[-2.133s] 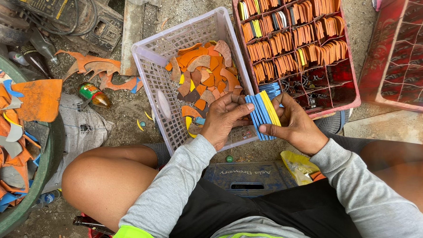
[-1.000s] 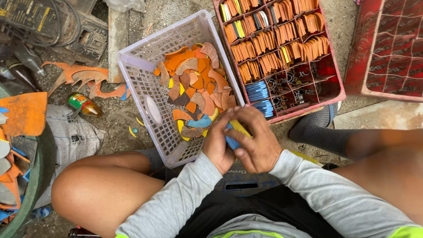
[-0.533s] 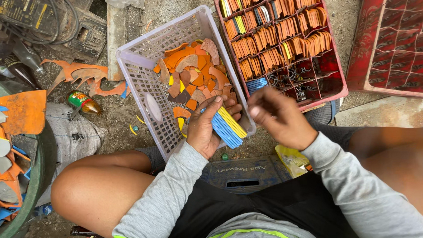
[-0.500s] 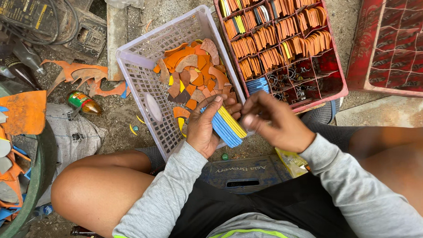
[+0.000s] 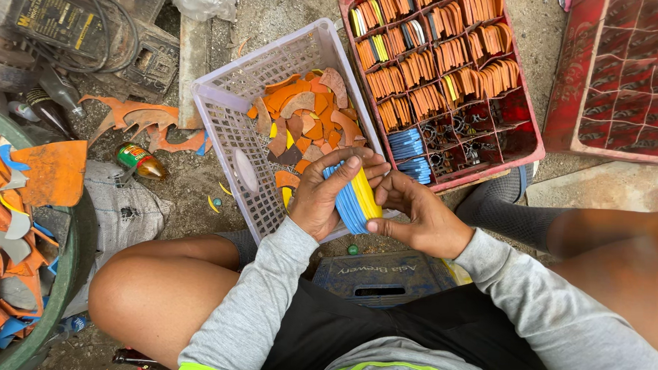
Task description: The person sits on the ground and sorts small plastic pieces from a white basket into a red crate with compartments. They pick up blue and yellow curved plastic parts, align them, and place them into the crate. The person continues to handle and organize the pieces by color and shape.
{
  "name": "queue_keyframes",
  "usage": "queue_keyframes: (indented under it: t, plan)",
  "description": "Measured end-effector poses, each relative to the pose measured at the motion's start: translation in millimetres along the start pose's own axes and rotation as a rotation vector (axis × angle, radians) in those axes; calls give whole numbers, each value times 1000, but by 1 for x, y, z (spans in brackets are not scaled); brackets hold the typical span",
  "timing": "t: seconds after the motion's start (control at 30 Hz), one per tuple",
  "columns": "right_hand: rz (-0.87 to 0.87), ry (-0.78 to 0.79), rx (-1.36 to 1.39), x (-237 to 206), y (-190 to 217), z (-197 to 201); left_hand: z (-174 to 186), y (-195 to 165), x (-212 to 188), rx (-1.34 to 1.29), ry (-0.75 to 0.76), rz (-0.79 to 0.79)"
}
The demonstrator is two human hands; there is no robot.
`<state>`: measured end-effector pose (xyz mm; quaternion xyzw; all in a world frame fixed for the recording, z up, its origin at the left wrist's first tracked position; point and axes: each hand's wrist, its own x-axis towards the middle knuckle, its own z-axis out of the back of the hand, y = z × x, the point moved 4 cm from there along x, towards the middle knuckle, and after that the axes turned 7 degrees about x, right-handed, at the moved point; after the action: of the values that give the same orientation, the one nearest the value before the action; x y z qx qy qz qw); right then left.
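My left hand (image 5: 327,194) grips a stack of thin blue pieces with a yellow one on its outer face (image 5: 356,199), held just over the near corner of a pale lilac plastic basket (image 5: 232,118). My right hand (image 5: 418,220) is against the stack's right side, thumb pressing the yellow edge. The basket holds several orange, brown and yellow cut scraps (image 5: 310,117). Beyond it a red divided crate (image 5: 527,145) holds bundled orange, yellow and blue pieces in its compartments.
A second red divided crate (image 5: 624,76) sits at the right. A green tub (image 5: 74,259) of orange and blue offcuts is at the left. Also there: a grey machine with cables (image 5: 62,25), a small bottle (image 5: 141,162), a dark blue crate (image 5: 384,272) under me.
My right hand came back from the red crate to the stack in my left hand. The stack now sits more upright, with both hands around it.
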<state>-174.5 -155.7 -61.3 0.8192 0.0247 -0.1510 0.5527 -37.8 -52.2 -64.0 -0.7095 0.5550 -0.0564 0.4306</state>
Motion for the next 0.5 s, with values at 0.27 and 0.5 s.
queue_keyframes:
  t: [0.27,0.5]
  plan:
    - [12,-15,13,-3,-5,1,-13,-11,-7,382,128,-179]
    - [-32,-90,135,2,-8,-2,1,-9,-1,132,-153,-203]
